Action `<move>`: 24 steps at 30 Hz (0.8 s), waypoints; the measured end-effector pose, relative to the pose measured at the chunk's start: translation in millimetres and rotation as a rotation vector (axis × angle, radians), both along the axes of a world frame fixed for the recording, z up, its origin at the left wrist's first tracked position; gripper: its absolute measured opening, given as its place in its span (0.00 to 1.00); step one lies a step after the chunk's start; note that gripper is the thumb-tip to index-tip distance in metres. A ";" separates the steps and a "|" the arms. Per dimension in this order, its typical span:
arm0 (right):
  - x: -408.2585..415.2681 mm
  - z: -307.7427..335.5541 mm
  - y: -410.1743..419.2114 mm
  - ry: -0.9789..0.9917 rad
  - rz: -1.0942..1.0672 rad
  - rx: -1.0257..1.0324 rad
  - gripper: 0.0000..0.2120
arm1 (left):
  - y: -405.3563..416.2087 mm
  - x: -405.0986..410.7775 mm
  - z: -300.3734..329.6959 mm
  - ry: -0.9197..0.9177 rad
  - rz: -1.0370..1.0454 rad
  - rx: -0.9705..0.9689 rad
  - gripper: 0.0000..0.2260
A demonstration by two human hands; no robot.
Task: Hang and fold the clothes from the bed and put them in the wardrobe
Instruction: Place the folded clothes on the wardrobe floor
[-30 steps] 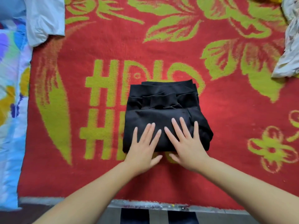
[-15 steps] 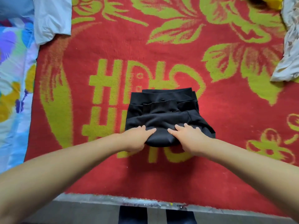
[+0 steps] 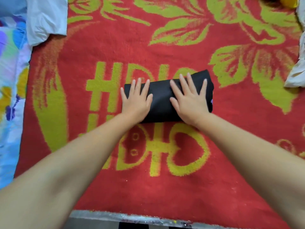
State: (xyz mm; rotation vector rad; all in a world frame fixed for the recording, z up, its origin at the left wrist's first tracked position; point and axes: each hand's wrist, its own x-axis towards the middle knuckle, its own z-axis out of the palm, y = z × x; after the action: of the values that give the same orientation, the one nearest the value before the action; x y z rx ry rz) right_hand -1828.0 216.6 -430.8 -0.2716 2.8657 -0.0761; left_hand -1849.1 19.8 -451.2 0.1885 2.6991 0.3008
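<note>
A black garment (image 3: 162,100) lies folded into a compact rectangle in the middle of the red blanket (image 3: 165,187) with yellow-green flowers and letters. My left hand (image 3: 136,100) presses flat on its left half, fingers straight and spread. My right hand (image 3: 189,101) presses flat on its right half in the same way. Both forearms reach in from the near edge. A small purple mark shows at the garment's right edge.
A white garment (image 3: 46,20) lies at the far left corner, next to a blue flowered sheet (image 3: 9,100) along the left side. A crumpled pale cloth (image 3: 298,66) lies at the right edge, with something yellow (image 3: 290,1) above it. The bed's near edge (image 3: 132,219) runs along the bottom.
My hands gripped the garment's near edge, folded it over away from me, and now press flat on the smaller folded bundle. The waistband is no longer visible.
</note>
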 end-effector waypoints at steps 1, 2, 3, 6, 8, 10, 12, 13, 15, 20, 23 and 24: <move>8.6 -6.7 0.3 -0.020 -0.001 -0.009 0.27 | -1.2 9.8 -3.9 0.061 0.004 0.009 0.25; 13.6 -13.4 0.6 -0.042 -0.015 -0.021 0.27 | -2.1 17.6 -7.4 0.135 -0.035 -0.006 0.25; 15.2 -19.4 0.9 -0.057 -0.032 -0.030 0.27 | -2.3 23.6 -11.0 0.213 -0.106 -0.028 0.26; 9.8 -33.0 0.1 -0.079 -0.051 -0.018 0.28 | 3.2 32.1 -24.4 0.293 -0.279 -0.091 0.25; 8.1 -39.5 -2.3 -0.091 -0.043 0.009 0.28 | 7.1 32.5 -36.3 0.198 -0.249 -0.118 0.25; 7.7 -46.7 -4.6 -0.108 -0.052 0.021 0.29 | 5.3 30.0 -47.6 0.116 -0.194 -0.088 0.25; 0.0 -47.9 -5.1 -0.149 -0.058 0.019 0.29 | 4.4 21.0 -48.4 0.048 -0.194 -0.062 0.25; -3.3 -46.0 -4.2 -0.178 -0.049 0.008 0.30 | 4.9 16.4 -44.4 0.008 -0.207 -0.057 0.25; -1.6 -38.4 1.7 -0.214 -0.003 -0.025 0.32 | 9.0 13.8 -31.0 -0.042 -0.226 -0.117 0.26; 36.9 -29.1 25.8 -0.179 0.229 0.054 0.45 | 30.3 44.2 -13.4 0.009 -0.278 -0.204 0.36; 40.8 -36.6 18.1 -0.109 0.181 0.168 0.47 | 26.2 57.7 -20.9 0.019 -0.321 -0.267 0.48; 38.7 -39.9 14.7 -0.077 0.155 0.178 0.47 | 23.4 55.2 -24.8 0.057 -0.326 -0.285 0.49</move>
State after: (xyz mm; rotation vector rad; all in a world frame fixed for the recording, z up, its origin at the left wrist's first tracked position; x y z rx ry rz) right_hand -1789.3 231.3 -470.6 -0.4425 2.7419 0.1924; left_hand -1793.8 43.2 -476.0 0.5491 2.6707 -0.1872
